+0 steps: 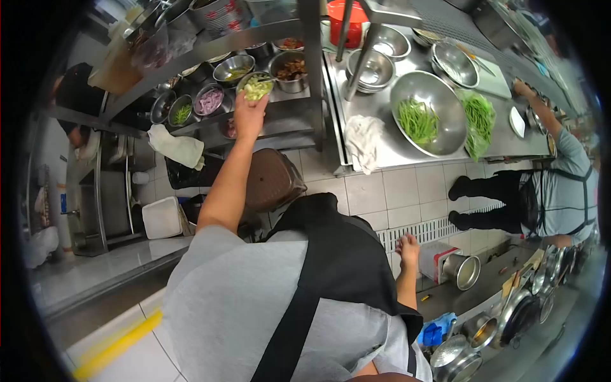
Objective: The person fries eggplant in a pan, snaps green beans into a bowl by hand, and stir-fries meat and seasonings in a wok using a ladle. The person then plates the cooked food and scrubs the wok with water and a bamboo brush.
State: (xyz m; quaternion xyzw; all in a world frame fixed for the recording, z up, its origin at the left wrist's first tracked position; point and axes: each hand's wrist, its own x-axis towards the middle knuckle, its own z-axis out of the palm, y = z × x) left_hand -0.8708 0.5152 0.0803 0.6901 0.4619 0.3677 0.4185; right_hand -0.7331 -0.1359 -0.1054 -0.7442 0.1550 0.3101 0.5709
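My left hand (250, 116) reaches up to the shelf, its fingers closed at the near rim of a metal bowl of chopped pale green vegetables (256, 89). A bowl of sliced purple onion (209, 100) stands to the left of it, and a pot of brown cooked pieces (291, 71) to the right. Partly hidden below the hand is a bowl with pinkish contents (231, 128). My right hand (407, 247) hangs low at my side, fingers loosely curled and apart, with nothing visible in them.
A steel counter (391, 137) carries a large bowl of green beans (418, 121), a bag of beans (477, 121) and a white cloth (364, 141). A co-worker (560, 191) stands at right. A brown lidded bin (273, 180) sits below the shelf. Pans (509, 312) line the lower right.
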